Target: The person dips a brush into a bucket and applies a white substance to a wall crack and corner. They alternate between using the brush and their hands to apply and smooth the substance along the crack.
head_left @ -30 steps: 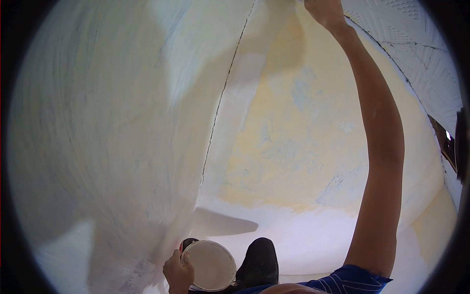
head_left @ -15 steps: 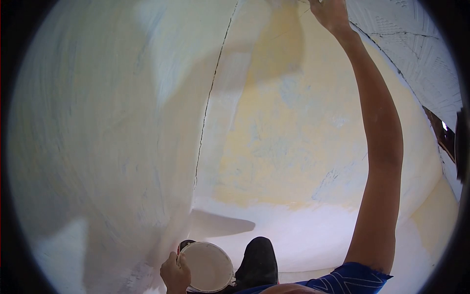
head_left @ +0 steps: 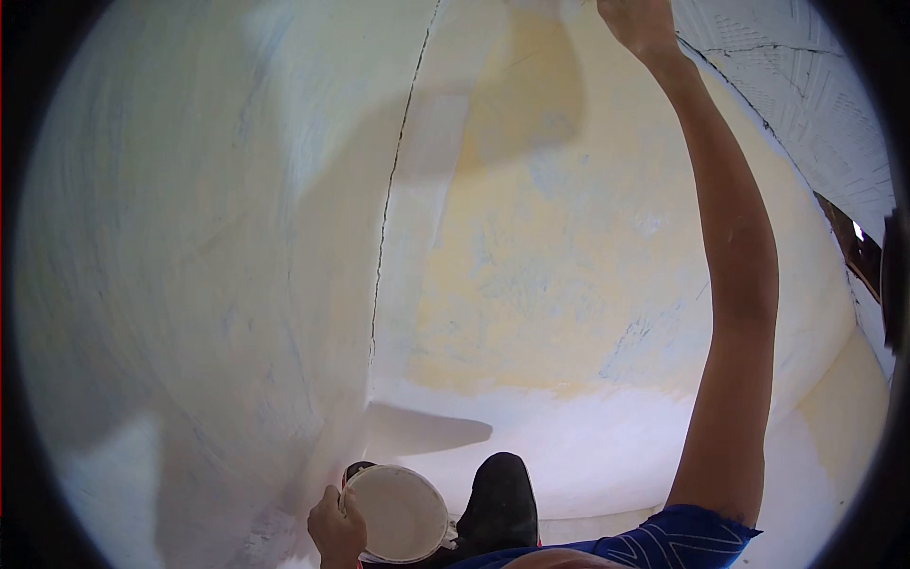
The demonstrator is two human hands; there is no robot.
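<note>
Low in the view, my left hand [head_left: 336,531] is closed on the rim of a round white bucket [head_left: 445,522], with the thumb at its edge. Pale, whitish material [head_left: 393,517] shows inside the bucket. My right arm stretches up along the right side, and my right hand [head_left: 640,27] is at the top edge, close to the yellow wall [head_left: 540,256]. Its fingers are mostly cut off by the frame, so whatever they hold is hidden.
A dark crack [head_left: 387,213] runs down the corner between the pale left wall [head_left: 190,237] and the yellow patchy one. White textured panels [head_left: 787,66] meet the wall at upper right, with a dark gap [head_left: 853,242] below. My dark shoe [head_left: 500,498] stands beside the bucket.
The view has shifted slightly, so the wall and crack sit a little further left and up. My right hand is slightly further out at the top; my left hand keeps the bucket.
</note>
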